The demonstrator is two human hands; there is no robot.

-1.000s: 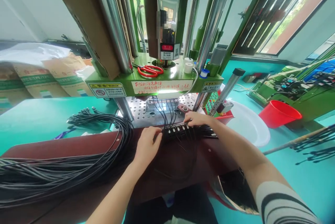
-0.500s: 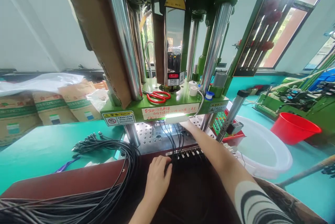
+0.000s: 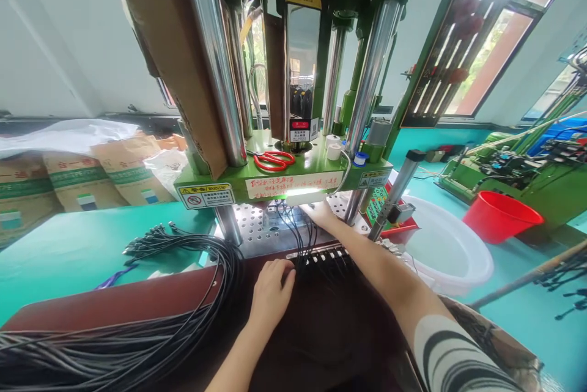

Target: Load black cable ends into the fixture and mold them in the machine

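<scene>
My left hand (image 3: 274, 288) rests at the near edge of the dark red work surface with its fingers curled. Its fingertips are hidden, right beside a few thin black cables (image 3: 300, 242). Those cables run down from a metal mould (image 3: 277, 221) on the perforated steel plate (image 3: 250, 234) of a green press (image 3: 211, 187). Under the press's upper plate, at the cables' far ends, reaches my right hand (image 3: 321, 216). A white light bar (image 3: 305, 197) hangs just above it, and its fingertips are too unclear to show a grip.
A thick bundle of black cables (image 3: 215, 257) curves along the left. Red-handled scissors (image 3: 274, 161) and white tape rolls (image 3: 334, 148) lie on the press's plate. A slotted metal strip (image 3: 321, 255) lines its front. To the right stand a white tub (image 3: 481, 263) and red bucket (image 3: 502, 216).
My right hand has come slightly lower and more into sight below the light bar. The whole view has shifted a little; my left hand keeps its place beside the cables.
</scene>
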